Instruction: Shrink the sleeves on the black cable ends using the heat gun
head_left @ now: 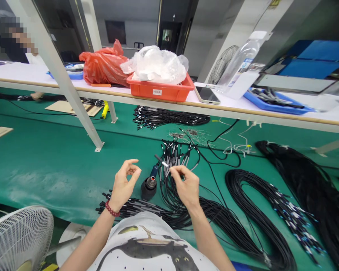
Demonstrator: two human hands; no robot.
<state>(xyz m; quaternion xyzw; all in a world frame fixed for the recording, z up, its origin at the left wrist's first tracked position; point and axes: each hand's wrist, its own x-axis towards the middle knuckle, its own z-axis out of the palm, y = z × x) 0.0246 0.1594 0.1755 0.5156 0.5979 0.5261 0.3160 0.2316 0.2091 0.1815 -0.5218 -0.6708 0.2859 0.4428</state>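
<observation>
My left hand hovers over the green mat with thumb and forefinger curled into a pinch; whether anything is between them I cannot make out. My right hand pinches the end of a black cable with a pale sleeve on its tip, just right of a black heat tool whose nozzle glows. A bundle of black cables with sleeved ends fans out just beyond my fingers. More finished cable ends lie below my left wrist.
Large coils of black cable cover the mat on the right. A shelf across the back holds an orange tray, a red bag, a phone, a bottle and a blue tray. A white fan stands lower left. Another person sits far left.
</observation>
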